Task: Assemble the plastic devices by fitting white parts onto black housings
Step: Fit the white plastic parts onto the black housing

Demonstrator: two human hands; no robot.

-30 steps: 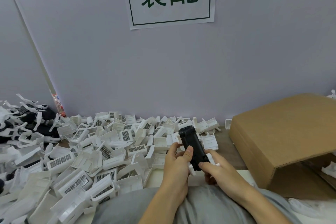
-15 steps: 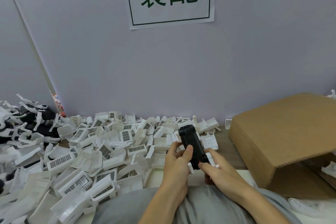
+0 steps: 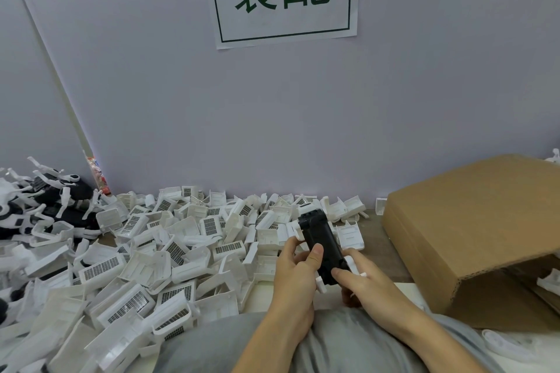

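1. My left hand [image 3: 295,269] gripped the black housing [image 3: 321,244], thumb pressed across its face and fingers curled behind, so the piece stayed braced while the other hand worked
2. My right hand [image 3: 368,286] pinched the housing's near end, where a white part [image 3: 351,263] sat against it; I judged I was seating that part, though how far it had clipped home I could not tell
3. The housing was held up over my lap at the tabletop [image 3: 375,247] edge, its far end tilted away from me, likely to keep the joint in my sight
4. The heap of loose white parts [image 3: 169,251] lay to my left within reach, a ready supply for the next fit
5. Black-and-white pieces [image 3: 45,206] were stacked at the far left, apart from the loose heap, probably finished units
6. The cardboard box [image 3: 472,236] lay on its side to my right, its opening toward me
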